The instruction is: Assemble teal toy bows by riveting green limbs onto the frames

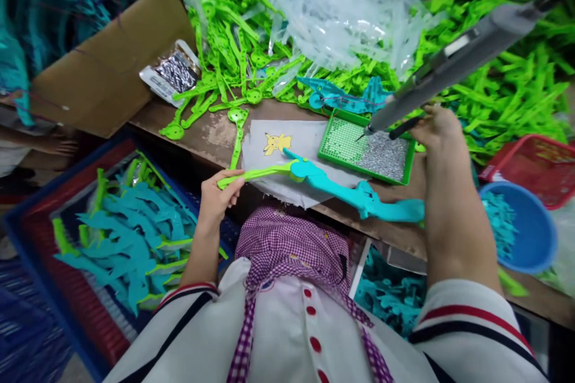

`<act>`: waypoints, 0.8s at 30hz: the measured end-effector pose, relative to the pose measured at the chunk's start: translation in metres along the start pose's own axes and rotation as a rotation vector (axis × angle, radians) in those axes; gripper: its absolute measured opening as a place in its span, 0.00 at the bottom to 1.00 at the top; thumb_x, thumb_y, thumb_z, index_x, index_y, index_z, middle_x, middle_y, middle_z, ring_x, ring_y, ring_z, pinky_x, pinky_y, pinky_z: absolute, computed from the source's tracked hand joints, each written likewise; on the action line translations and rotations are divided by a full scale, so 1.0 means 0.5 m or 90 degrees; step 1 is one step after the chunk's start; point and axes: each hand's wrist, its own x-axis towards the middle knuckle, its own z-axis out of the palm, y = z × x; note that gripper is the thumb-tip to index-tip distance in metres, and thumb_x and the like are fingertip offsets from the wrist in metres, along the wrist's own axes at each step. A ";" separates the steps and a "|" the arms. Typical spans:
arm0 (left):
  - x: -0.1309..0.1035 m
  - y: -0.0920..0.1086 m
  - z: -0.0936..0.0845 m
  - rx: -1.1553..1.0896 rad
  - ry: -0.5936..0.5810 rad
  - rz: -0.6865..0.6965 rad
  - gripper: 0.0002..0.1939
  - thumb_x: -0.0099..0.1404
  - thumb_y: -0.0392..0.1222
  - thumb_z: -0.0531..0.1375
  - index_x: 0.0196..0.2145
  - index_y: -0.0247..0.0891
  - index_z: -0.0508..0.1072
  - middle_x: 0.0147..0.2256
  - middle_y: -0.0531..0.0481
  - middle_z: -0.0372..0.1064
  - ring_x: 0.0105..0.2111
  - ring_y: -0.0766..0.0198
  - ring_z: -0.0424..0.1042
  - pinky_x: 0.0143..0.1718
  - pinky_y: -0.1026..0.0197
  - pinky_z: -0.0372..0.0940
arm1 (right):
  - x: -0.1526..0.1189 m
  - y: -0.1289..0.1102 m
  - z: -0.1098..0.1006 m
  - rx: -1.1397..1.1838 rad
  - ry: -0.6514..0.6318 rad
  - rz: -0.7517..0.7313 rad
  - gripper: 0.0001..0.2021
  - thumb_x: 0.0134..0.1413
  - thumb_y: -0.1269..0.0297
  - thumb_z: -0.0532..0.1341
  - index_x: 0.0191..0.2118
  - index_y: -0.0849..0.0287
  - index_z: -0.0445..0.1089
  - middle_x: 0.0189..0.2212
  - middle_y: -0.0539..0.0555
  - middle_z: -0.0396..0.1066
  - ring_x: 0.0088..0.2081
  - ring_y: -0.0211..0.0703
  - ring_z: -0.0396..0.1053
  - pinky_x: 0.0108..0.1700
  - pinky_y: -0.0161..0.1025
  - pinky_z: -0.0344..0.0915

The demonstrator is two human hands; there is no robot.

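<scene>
My left hand (223, 193) is closed round the thin end of a lime-green handle (265, 172). The handle joins a long turquoise plastic part (336, 188), which lies across the grey cloth and the table edge. My right hand (433, 125) grips a grey electric screwdriver (431, 78); a black lever shows beside its fingers. The screwdriver's thin tip is over a green tray (410, 161) of small metal screws, on the perforated side. Whether the tip touches a screw cannot be made out.
Piles of green parts (516, 90) and clear plastic bags (350, 6) cover the back. A blue bowl (536, 233) and red basket (534, 161) stand right. A blue crate (40, 251) and cardboard box (112, 60) are left. Another person's hand (60, 145) shows far left.
</scene>
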 end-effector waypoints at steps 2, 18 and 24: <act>0.017 0.030 0.010 -0.002 0.067 0.013 0.14 0.52 0.47 0.67 0.34 0.34 0.79 0.12 0.61 0.55 0.12 0.75 0.50 0.13 0.69 0.44 | -0.024 -0.020 -0.012 0.046 0.012 0.130 0.10 0.69 0.62 0.49 0.35 0.55 0.62 0.26 0.46 0.56 0.27 0.36 0.63 0.33 0.43 0.68; 0.148 0.143 0.035 0.272 0.057 0.115 0.13 0.58 0.48 0.63 0.36 0.37 0.75 0.22 0.57 0.63 0.20 0.70 0.60 0.22 0.66 0.57 | -0.428 -0.207 0.056 -0.411 -0.182 -0.288 0.14 0.67 0.61 0.56 0.51 0.61 0.72 0.42 0.62 0.78 0.42 0.55 0.72 0.40 0.46 0.62; 0.038 0.115 0.113 0.320 0.270 0.418 0.25 0.67 0.49 0.60 0.59 0.41 0.63 0.44 0.45 0.68 0.38 0.60 0.71 0.39 0.58 0.70 | -0.417 -0.216 0.058 -0.411 -0.201 -0.298 0.11 0.67 0.60 0.55 0.46 0.59 0.71 0.37 0.60 0.75 0.39 0.52 0.68 0.39 0.44 0.57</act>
